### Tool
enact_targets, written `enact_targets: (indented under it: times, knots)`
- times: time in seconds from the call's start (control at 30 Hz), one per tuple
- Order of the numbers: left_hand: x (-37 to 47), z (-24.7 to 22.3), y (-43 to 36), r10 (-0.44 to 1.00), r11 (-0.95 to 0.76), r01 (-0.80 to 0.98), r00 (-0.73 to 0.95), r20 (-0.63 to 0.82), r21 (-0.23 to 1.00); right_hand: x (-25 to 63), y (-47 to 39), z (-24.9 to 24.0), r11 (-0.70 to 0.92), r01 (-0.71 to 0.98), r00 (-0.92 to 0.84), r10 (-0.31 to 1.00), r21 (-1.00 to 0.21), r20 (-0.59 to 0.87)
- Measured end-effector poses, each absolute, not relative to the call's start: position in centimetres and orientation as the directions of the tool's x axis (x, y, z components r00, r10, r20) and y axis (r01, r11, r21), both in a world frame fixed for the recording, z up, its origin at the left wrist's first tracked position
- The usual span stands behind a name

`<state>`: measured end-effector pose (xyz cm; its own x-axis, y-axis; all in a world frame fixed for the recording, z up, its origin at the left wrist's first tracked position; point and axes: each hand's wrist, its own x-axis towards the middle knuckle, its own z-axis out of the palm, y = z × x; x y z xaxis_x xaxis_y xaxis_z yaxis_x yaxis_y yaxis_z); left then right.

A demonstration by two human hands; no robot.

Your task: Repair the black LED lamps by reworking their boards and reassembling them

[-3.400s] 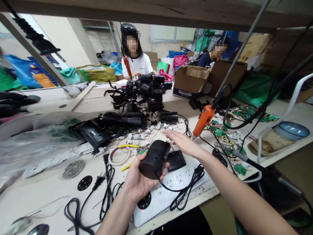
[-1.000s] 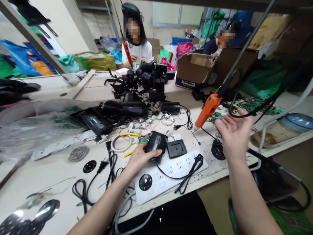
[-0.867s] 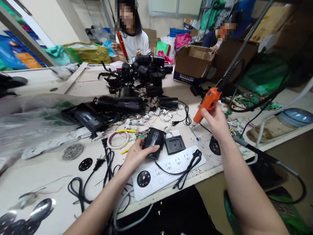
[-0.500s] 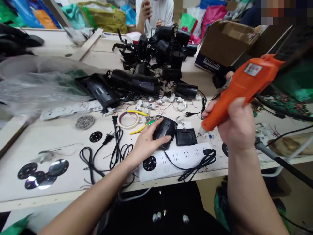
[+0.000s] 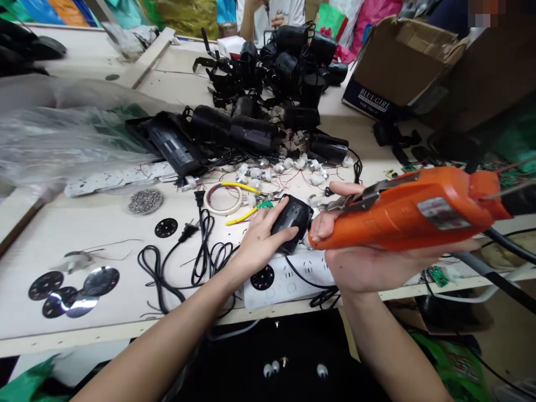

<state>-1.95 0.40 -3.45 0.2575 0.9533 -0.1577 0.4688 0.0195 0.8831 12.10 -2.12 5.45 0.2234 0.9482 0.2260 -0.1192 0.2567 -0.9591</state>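
Observation:
My left hand (image 5: 263, 237) grips a black plastic housing (image 5: 292, 215) on the bench, thumb across its top and fingers along its far side. A black cord (image 5: 299, 276) trails from its near edge over the white printed sheet (image 5: 276, 293). In my right hand (image 5: 355, 262) lies an orange electric screwdriver (image 5: 393, 215), tilted almost level, its narrow end beside the housing's right side. Whether its tip touches the housing is hidden. Just beyond my left fingers are a small green circuit board (image 5: 264, 205) and a roll of tape (image 5: 224, 199).
Behind lie piled black lamp-like housings (image 5: 255, 131) and small white motors (image 5: 288, 164). Screws fill a round dish (image 5: 145, 201) to the left, near black discs (image 5: 100, 281) and coiled power cords (image 5: 203, 245). A cardboard box (image 5: 402, 67) stands back right; another person (image 5: 272, 19) sits opposite.
My right hand has brought the electric screwdriver down and left, from raised and slanted to nearly level beside the housing. My left hand keeps its hold on the housing.

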Motion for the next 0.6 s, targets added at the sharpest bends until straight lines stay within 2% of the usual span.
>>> enact_targets:
  times: [0.27,0.47,0.6]
  knots:
    - [-2.0,-3.5,0.4,0.959,-0.003,0.469,0.253,-0.131,0.883,12.6,-2.8,4.7,0.263,-0.058,0.214,0.945,-0.963,0.245]
    - [-2.0,-3.4,0.5,0.965,0.008,0.474,0.227,-0.131,0.881,12.2,-2.4,4.3,0.239,-0.337,0.119,0.970,-0.911,0.211]
    - [-2.2,-3.1,0.6,0.962,0.007,0.471,0.237,-0.135,0.882,11.7,-2.3,4.3,0.207,-0.365,0.078,0.978,-0.908,0.192]
